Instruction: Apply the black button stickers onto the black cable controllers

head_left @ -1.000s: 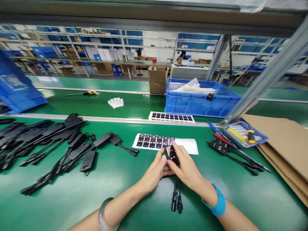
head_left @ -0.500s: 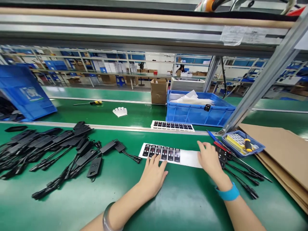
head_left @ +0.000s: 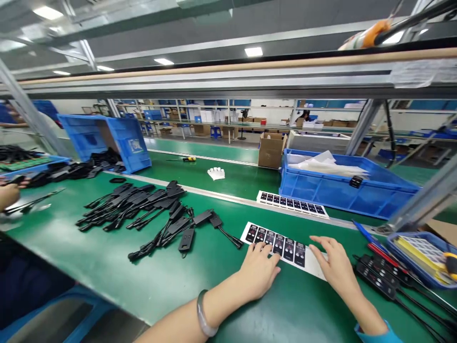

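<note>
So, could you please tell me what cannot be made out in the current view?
In the head view:
Label strip: partly hidden by the left hand.
Printing on the labels: too small to read.
Blue wristband: cut off by the bottom edge.
Small blue tray: cut off by the right edge.

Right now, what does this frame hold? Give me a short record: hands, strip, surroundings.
Left hand: fingers on the near edge of the label strip
Right hand: fingers apart at the strip's blank end; contact unclear
Label strip: six dark labels showing, right end blank
Left of hands: pile of black cabled units
Right of hands: black units with cables, small blue tray
Behind: second label strip, blue bin, white glove
Left edge: a co-worker's hand
</note>
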Demonstrator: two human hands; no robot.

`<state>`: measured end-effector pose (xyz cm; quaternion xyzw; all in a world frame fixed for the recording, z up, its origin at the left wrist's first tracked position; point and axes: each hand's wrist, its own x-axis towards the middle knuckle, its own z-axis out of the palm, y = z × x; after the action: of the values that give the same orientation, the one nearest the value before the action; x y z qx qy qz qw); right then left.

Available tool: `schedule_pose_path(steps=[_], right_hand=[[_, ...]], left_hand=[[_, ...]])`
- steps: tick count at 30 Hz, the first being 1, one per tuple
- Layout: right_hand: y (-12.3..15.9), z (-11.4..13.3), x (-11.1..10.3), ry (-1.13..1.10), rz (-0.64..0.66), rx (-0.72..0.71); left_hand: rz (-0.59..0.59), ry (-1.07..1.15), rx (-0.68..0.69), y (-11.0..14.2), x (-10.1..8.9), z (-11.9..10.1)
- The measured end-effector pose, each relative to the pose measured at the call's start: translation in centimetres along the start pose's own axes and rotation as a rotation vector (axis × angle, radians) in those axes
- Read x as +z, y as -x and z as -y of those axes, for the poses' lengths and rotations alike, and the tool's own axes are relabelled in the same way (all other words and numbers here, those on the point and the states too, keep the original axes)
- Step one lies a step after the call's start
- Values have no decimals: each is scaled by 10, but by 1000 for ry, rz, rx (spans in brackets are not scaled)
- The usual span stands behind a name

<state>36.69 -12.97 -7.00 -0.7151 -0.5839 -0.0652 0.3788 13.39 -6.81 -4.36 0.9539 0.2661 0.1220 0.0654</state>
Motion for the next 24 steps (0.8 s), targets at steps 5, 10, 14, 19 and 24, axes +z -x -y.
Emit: schedule_pose_path(steps=[5,10,14,19,24], right_hand=[[-1,6,7,-76,115,-15],[2,30,-14,-315,-122,39],[6,28,-20,-520,-223,270],[8,31,-19,-679,-185,361],[10,42,-19,-699,-133,314]], left_hand=[[-14,-9,-18,-1,2,0],[10,-37,-67,-7,-4,8],[-77,-141,-385,-16,-22,43],[-189,-238,-812,-10,-42,106],[-195,-95,-845,-5,-40,125]])
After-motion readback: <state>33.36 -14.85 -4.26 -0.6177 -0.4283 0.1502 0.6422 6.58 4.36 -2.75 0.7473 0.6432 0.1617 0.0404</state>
